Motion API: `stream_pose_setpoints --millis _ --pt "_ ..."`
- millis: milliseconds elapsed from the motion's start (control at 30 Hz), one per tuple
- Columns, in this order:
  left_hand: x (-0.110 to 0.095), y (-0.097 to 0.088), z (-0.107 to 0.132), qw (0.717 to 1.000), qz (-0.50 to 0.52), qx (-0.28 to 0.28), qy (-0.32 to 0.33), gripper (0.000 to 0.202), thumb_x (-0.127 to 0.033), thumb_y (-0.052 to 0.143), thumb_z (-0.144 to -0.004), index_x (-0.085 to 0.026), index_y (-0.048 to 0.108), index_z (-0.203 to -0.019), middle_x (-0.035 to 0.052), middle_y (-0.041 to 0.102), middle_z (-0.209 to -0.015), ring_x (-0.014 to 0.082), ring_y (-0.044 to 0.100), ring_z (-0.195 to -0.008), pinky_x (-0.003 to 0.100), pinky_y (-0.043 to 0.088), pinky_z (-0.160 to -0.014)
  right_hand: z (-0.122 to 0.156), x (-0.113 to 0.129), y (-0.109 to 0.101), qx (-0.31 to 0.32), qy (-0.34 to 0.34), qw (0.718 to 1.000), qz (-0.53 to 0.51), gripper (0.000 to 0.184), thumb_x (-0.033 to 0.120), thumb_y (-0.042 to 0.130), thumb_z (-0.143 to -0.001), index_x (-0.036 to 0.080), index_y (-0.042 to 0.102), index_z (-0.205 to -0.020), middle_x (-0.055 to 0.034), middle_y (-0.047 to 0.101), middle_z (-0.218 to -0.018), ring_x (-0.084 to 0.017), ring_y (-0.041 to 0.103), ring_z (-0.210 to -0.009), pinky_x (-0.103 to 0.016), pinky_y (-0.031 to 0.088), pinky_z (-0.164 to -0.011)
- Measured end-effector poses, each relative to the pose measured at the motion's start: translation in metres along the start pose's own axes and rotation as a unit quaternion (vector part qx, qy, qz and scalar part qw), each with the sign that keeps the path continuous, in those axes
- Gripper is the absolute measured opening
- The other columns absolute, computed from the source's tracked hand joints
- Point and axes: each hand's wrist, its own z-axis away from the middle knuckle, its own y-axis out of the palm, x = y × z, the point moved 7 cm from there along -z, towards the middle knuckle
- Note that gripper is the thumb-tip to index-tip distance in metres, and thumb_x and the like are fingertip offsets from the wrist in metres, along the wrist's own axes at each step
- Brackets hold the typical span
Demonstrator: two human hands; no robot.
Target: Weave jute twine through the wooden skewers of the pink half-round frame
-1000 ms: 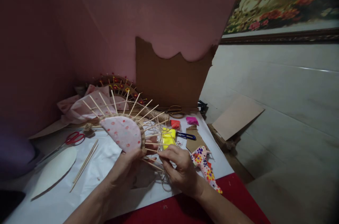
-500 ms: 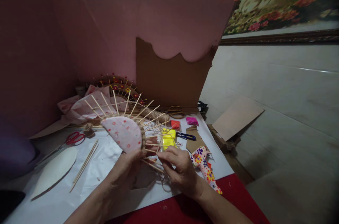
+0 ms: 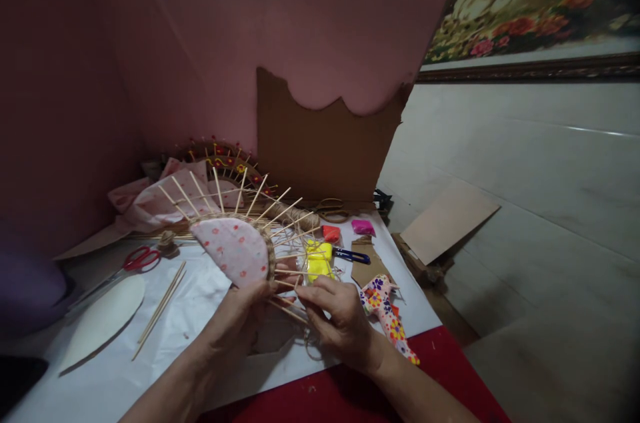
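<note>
A half-round panel [image 3: 233, 251] covered in pale pink flowered cloth is tilted up in front of me. Thin wooden sticks [image 3: 257, 195] fan out from its twine-wrapped curved edge, and a strand of twine crosses the upper ones. My left hand [image 3: 250, 313] grips the panel at its lower right corner, thumb in front and fingers behind. Close by, my right hand [image 3: 337, 316] is closed in a pinch beside the lowest sticks. It appears to hold twine [image 3: 313, 346], a loop of which hangs below; the fingertips partly hide it.
Red-handled scissors [image 3: 141, 259], loose sticks [image 3: 161, 303] and a pale oval piece [image 3: 105, 323] lie left. Beyond the panel are a twine roll [image 3: 295, 215] and a yellow packet [image 3: 319, 259]. A blue cutter [image 3: 351, 255] and a flowered glue gun [image 3: 385, 313] lie right.
Hardly anything differs. Both hands keep their grip beside the lower sticks, and the view has shifted very slightly.
</note>
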Motion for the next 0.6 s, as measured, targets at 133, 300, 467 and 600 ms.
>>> stream_pose_setpoints --millis 133,300,467,600 --pt "0.003 -0.002 -0.001 1.0 0.017 0.004 -0.019 0.042 -0.018 0.055 -0.068 -0.007 0.063 -0.107 0.0158 0.067 -0.105 0.0291 0.06 -0.098 0.039 0.045 -0.086 0.002 0.001 -0.001 -0.016 -0.009 1.0 0.022 0.018 0.013 0.05 -0.083 0.015 0.065 -0.094 -0.0042 0.059 -0.068 -0.013 0.053 -0.061 -0.024 0.04 -0.056" --pt "-0.003 -0.009 -0.003 1.0 0.028 -0.012 0.002 0.031 -0.017 0.056 -0.07 -0.006 0.067 -0.098 0.0149 0.069 -0.103 0.0267 0.06 -0.1 0.032 0.046 -0.086 0.003 0.002 -0.003 -0.026 0.005 0.999 0.034 0.016 0.014 0.05 -0.084 0.015 0.064 -0.092 -0.0045 0.058 -0.067 -0.013 0.053 -0.061 -0.025 0.04 -0.056" --pt "-0.009 -0.015 -0.002 0.997 0.061 -0.039 -0.005 0.023 -0.013 0.056 -0.073 -0.006 0.07 -0.088 0.0144 0.07 -0.102 0.0215 0.065 -0.091 0.026 0.049 -0.081 0.005 0.002 -0.005 -0.035 0.011 0.999 0.015 0.018 0.014 0.052 -0.083 0.017 0.064 -0.097 -0.0052 0.059 -0.072 -0.014 0.054 -0.065 -0.026 0.042 -0.06" --pt "-0.015 -0.019 -0.002 0.995 0.08 -0.057 0.009 0.021 -0.008 0.054 -0.074 -0.007 0.071 -0.087 0.0127 0.071 -0.099 0.0197 0.067 -0.087 0.025 0.052 -0.079 0.006 0.001 -0.007 -0.034 0.008 0.999 0.013 0.021 0.013 0.052 -0.082 0.017 0.064 -0.099 -0.0057 0.059 -0.074 -0.014 0.054 -0.066 -0.026 0.042 -0.06"
